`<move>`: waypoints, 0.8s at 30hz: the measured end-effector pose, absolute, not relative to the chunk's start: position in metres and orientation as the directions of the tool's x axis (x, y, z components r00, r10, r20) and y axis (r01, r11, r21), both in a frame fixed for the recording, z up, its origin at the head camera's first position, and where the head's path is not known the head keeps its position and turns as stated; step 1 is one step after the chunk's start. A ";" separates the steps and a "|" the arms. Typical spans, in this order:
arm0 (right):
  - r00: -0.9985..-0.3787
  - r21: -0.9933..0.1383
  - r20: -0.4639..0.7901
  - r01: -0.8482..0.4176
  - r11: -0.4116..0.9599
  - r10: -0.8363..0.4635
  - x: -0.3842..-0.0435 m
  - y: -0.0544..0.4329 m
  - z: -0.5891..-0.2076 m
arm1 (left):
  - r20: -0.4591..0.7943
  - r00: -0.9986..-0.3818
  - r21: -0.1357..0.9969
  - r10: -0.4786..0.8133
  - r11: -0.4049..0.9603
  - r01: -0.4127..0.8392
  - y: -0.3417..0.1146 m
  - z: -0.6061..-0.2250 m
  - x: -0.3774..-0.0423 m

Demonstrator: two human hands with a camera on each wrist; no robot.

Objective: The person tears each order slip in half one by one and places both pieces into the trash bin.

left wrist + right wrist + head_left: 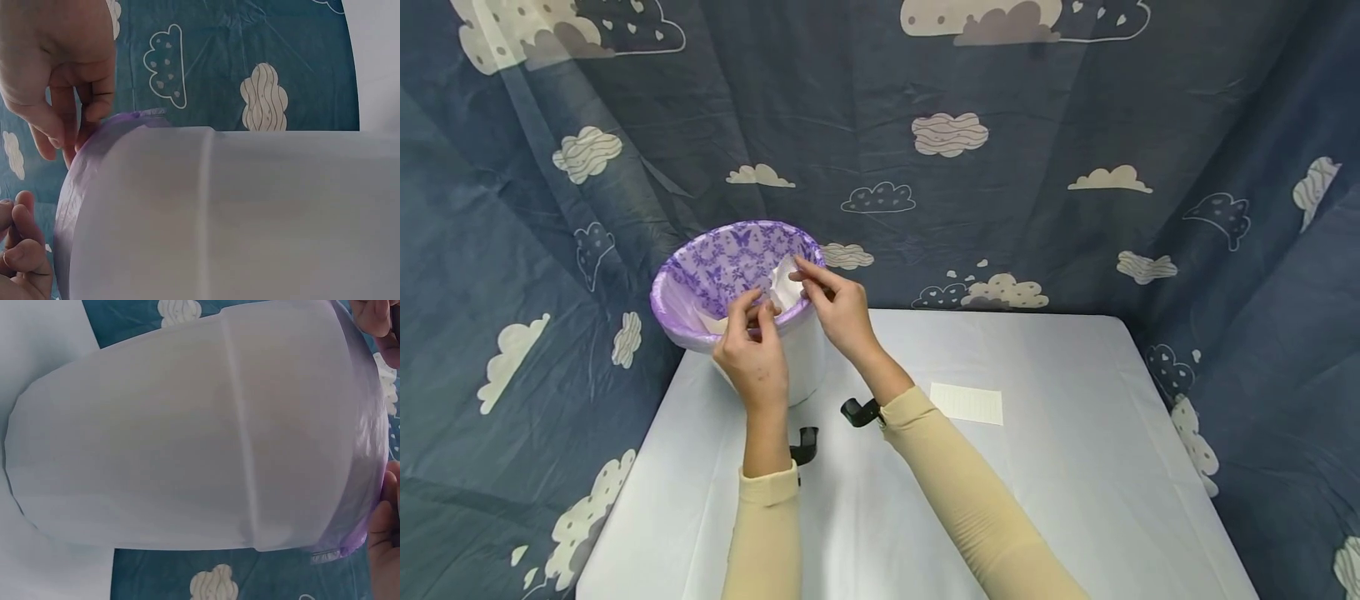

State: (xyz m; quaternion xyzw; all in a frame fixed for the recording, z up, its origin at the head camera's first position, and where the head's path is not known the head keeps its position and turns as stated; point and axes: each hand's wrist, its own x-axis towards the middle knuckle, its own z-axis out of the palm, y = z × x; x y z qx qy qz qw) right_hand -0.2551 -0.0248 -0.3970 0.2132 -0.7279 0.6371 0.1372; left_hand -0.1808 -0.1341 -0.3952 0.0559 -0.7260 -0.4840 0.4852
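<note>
In the head view, a pale bin (805,358) stands at the table's left, lined with a purple butterfly-patterned bag (722,258) folded over its rim. Above the bin's near right rim, my right hand (844,321) pinches a white piece of paper (786,287). My left hand (752,358) is at the near rim with its fingers bent towards the thumb. A pale piece of paper (715,325) shows beside those fingers, which partly hide their grip on it. The left wrist view shows the bin's side (281,212) and both hands at its rim.
A cream sheet of paper (966,404) lies on the white table (1052,467), right of the bin. A dark cloud-patterned curtain (850,108) hangs behind and on both sides. Black camera mounts (805,446) stick out from the wrists.
</note>
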 end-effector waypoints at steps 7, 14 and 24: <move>-0.871 -0.869 0.486 -0.490 0.070 -0.067 -0.252 -0.013 -0.402 | 0.649 -0.555 0.757 -0.521 0.520 0.396 -0.124 -0.398 -0.180; -0.889 -0.889 0.457 -0.457 0.044 0.010 -0.247 0.007 -0.412 | 0.655 -0.587 0.749 -0.476 0.512 0.420 -0.109 -0.402 -0.181; -0.915 -0.923 0.386 -0.382 0.049 0.122 -0.228 0.055 -0.442 | 0.616 -0.698 0.765 -0.364 0.489 0.420 -0.080 -0.425 -0.186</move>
